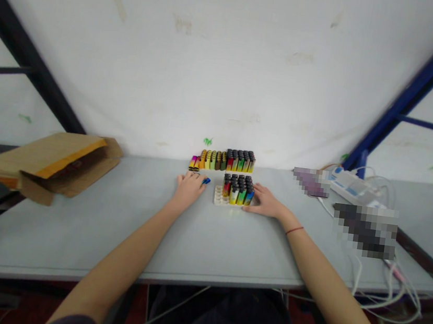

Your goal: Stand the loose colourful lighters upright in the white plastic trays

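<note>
My left hand [189, 189] is closed around a small blue lighter [207, 181], which sticks out beside the thumb. Its fingertips reach the front of two pink-and-yellow lighters [193, 162] lying at the back. To its right stands a white tray [218, 199] with round holes, its left column bare at the front. Upright lighters [238, 190] with black tops fill most of the other holes, in red, yellow, green and blue. My right hand [267, 202] grips the tray's right side, thumb at the front and fingers towards the back.
Behind the tray, along the wall, stand more black-topped lighters [240, 161] and a row of yellow, orange and dark ones [212, 160]. An opened brown paper bag [55, 155] lies left. On the right are a white power strip [355, 187], cables and two blurred-out items.
</note>
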A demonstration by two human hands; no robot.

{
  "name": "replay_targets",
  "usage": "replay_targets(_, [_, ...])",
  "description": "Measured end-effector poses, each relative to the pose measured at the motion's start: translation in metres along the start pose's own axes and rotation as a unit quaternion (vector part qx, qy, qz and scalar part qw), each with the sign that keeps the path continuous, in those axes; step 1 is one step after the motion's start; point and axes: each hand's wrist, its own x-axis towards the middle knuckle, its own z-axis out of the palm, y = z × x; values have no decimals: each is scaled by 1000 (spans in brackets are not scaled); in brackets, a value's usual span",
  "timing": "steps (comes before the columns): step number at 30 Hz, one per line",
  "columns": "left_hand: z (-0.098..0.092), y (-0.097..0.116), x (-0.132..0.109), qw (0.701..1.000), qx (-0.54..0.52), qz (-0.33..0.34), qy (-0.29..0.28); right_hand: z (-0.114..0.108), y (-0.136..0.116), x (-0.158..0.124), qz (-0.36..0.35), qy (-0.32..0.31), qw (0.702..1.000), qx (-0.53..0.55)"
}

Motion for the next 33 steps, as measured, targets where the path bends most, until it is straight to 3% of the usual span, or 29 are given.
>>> replay_targets(3, [4, -1, 2, 999, -27, -6, 27, -3, -3, -1, -2, -4, 1000, 5])
replay_targets(6, [7, -5, 6, 988, -122, -16, 95, -4, -4, -1, -6, -4, 1000, 7])
replay_targets(10, [6, -2, 8, 933, -319, -20, 163, -5, -4, -1, -15, -3, 1000, 3])
replay_targets(15, [-3, 23, 1, 811, -577, -66, 65, -5, -4, -1, -23, 0, 1000, 2])
replay_targets(20, [-15, 40, -4, 711, -692, -123, 22, -3, -2, -2, -19, 13, 1000, 16])
replay_targets(26, [-21, 37, -3, 644, -728, -232, 48, -2, 1, -1, -16, 5, 1000, 11])
replay_targets(33, [-23, 26, 1, 585, -762, -270, 61, -4, -1, 0, -15, -3, 1000, 4])
